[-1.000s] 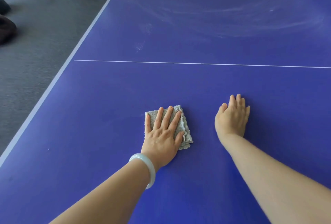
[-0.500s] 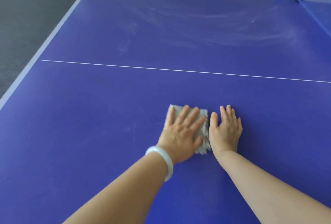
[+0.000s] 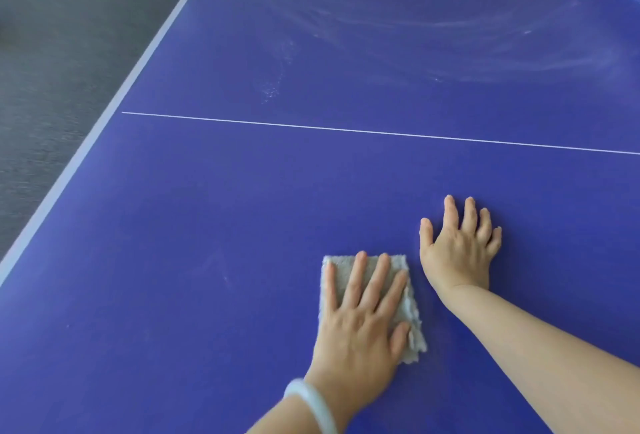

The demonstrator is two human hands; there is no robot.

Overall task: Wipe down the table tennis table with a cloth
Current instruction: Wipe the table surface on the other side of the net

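One white line (image 3: 381,133), dust (image 3: 273,87) beyond cloth (image 3: 414,315)

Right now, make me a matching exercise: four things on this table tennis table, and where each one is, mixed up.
1. cloth
2. right hand
3. bracelet
4. dusty streaks

A. just behind the left hand
B. flat on bare table
C. beyond the white line
D. under the left hand

Pairs: 1-D, 2-B, 3-A, 4-C.

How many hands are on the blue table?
2. The left hand presses flat on the cloth; the right hand rests flat on the bare table, just right of it. None seem hidden.
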